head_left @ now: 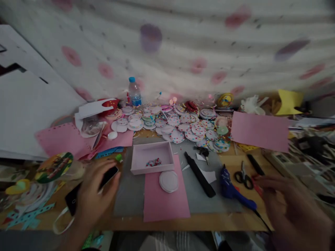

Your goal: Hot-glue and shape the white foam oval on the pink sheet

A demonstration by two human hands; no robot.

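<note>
My left hand [95, 195] is wrapped over a black phone [109, 176], thumb on one side and fingers on the other; a white cord trails from its near end. Over on the right, my right hand [293, 205] is blurred, its fingertips drawn together at a small red thing I cannot make out. Close to those fingertips lie black scissors [244, 177] and a blue glue gun [232, 190]. Between the hands, a pale pink open box [138, 164] holds a small cluster of coloured bits. A white round disc [169, 181] lies on a pink paper sheet [166, 207].
Many decorated paper discs [178, 125] are heaped along the back, beside a water bottle [134, 92]. A black stick-like tool [200, 176] and keys [204, 153] lie on the grey mat [125, 198]. A pink card [259, 130] leans at the back right.
</note>
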